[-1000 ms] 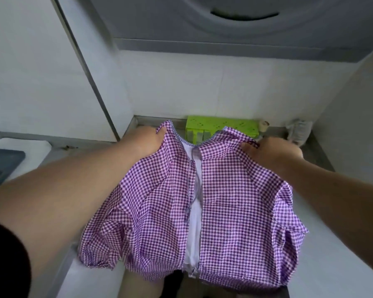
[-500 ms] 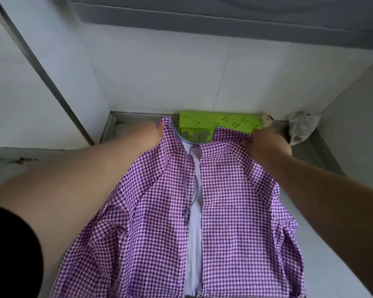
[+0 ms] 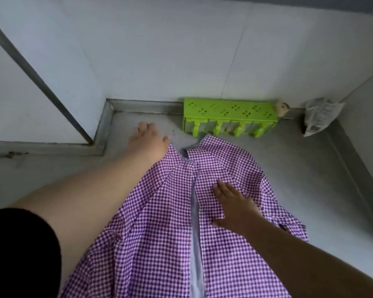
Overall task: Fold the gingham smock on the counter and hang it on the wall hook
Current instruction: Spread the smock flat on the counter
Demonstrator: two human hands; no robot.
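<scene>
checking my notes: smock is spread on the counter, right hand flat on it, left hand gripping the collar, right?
Not quite. The head view shows the left hand open at the collar edge, gripping nothing. The smock does lie spread on the counter with the right hand flat on it.

Soft, even daylight here, cool and a little dim, with no hard glare anywhere. The pale tiled wall (image 3: 181, 50) reads grey-blue and flat. The right forearm sits in shade, noticeably darker than the left, and the right hand (image 3: 235, 205) drops only a faint shadow on the purple-and-white gingham cloth smock (image 3: 159, 233). Wide-angle bending shows at the edges: the grey metal tabletop (image 3: 289, 168) rim curves on the right. The bright green perforated plastic rack (image 3: 228, 117) is fairly crisp; the checks soften toward the bottom.
</scene>
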